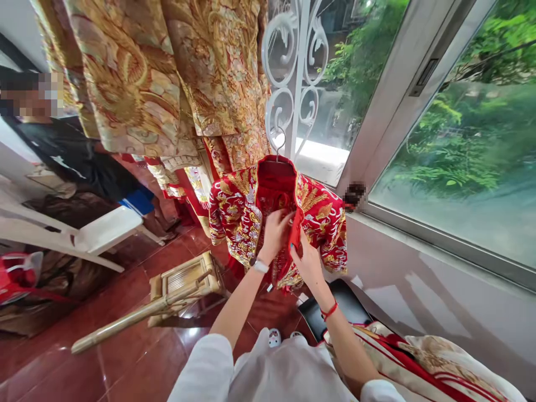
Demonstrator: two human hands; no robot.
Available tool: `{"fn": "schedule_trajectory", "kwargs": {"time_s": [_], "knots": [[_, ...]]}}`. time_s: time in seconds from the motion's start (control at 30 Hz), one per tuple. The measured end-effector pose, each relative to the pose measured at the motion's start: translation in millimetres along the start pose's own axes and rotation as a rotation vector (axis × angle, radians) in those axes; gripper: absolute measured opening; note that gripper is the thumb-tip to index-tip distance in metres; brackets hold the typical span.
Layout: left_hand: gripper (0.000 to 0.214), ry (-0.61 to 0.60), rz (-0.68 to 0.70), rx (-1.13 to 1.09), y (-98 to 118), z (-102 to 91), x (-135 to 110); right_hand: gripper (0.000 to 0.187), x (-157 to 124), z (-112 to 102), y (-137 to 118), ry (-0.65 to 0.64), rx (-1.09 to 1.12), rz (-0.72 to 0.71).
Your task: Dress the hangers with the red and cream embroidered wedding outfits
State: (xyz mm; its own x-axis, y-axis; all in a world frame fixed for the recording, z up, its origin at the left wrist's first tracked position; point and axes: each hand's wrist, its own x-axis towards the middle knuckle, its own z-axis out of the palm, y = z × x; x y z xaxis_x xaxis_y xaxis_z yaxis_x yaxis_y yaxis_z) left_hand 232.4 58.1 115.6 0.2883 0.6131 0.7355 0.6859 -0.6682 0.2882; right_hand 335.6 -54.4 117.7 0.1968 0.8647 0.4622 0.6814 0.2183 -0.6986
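A red jacket (320, 218) with gold and silver embroidery hangs in front of me on a thin metal hanger (281, 143), its front parted. My right hand (307, 258) grips the front edge on the right side, which is folded back to show plain red lining. At the jacket's opening, my left hand (274, 234) has its fingers bent close to the same edge. Whether those fingers hold cloth cannot be made out. A skirt-like red embroidered piece shows inside the jacket, partly hidden by my hands.
Gold embroidered garments (138, 78) hang at upper left. A bamboo chair (184, 285) stands on the red tiled floor, near a white chair (109, 229). A person (62, 151) is at far left. Folded cloth (435, 363) lies at lower right beside a black seat (341, 304). Windows (469, 139) line the right.
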Motion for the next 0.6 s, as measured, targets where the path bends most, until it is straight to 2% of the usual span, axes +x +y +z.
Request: {"fn": "schedule_trajectory", "kwargs": {"time_s": [0.07, 0.13, 0.23, 0.27, 0.33, 0.4, 0.43, 0.53, 0.6], "knots": [[0.041, 0.189, -0.190, 0.046, -19, -17.0, -8, 0.063, -2, 13, 11, 0.012, -0.060, 0.025], [0.058, 0.278, -0.346, 0.071, -35, -28.4, -5, 0.067, -1, 28, 15, -0.010, -0.115, 0.026], [0.065, 0.121, -0.399, 0.038, -50, -34.5, 8, 0.075, 6, 46, 17, -0.069, -0.153, -0.009], [0.063, 0.069, -0.403, 0.025, -52, -35.6, 12, 0.077, 11, 50, 18, -0.058, -0.155, -0.012], [0.062, 0.017, -0.392, -0.015, -56, -40.2, 15, 0.080, 24, 50, 24, 0.047, -0.172, 0.006], [0.064, 0.006, -0.366, -0.078, -60, -50.5, 14, 0.087, 44, 42, 32, 0.155, -0.236, 0.031], [0.065, 0.008, -0.369, -0.111, -62, -57.4, 14, 0.090, 56, 37, 37, 0.164, -0.282, 0.035], [0.066, 0.023, -0.426, -0.178, -70, -77.2, 15, 0.086, 91, 19, 44, 0.044, -0.388, 0.020], [0.065, -0.020, -0.416, -0.236, -69, -81.3, 18, 0.086, 109, 13, 41, 0.001, -0.395, 0.010]]}}
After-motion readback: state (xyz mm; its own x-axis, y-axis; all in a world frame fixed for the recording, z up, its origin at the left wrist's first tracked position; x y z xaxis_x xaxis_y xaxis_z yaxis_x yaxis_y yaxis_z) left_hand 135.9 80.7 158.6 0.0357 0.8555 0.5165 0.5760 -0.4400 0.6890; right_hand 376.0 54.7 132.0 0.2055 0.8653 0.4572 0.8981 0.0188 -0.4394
